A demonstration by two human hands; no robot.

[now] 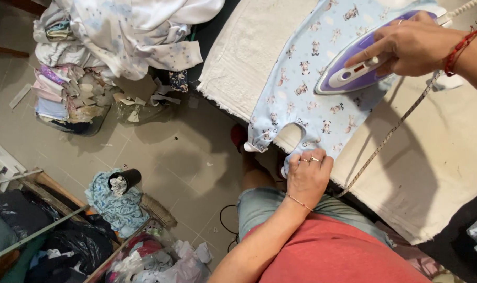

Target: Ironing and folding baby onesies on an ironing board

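A small light-blue baby garment [301,89] with little animal prints lies flat on a cream cloth-covered ironing surface [437,157]. My right hand [411,44], with a red cord bracelet at the wrist, grips the handle of a purple and white iron [354,71] that rests on the garment's upper right part. My left hand [307,175], wearing rings, pinches the garment's lower edge at the near side of the board. A patterned cord [396,126] runs from the iron down across the cloth.
A heap of pale laundry [128,31] and stacked folded cloths [55,94] sit on the tiled floor at upper left. A black cup on a blue rag [124,181], a broom and crates of clothes [50,236] lie at lower left.
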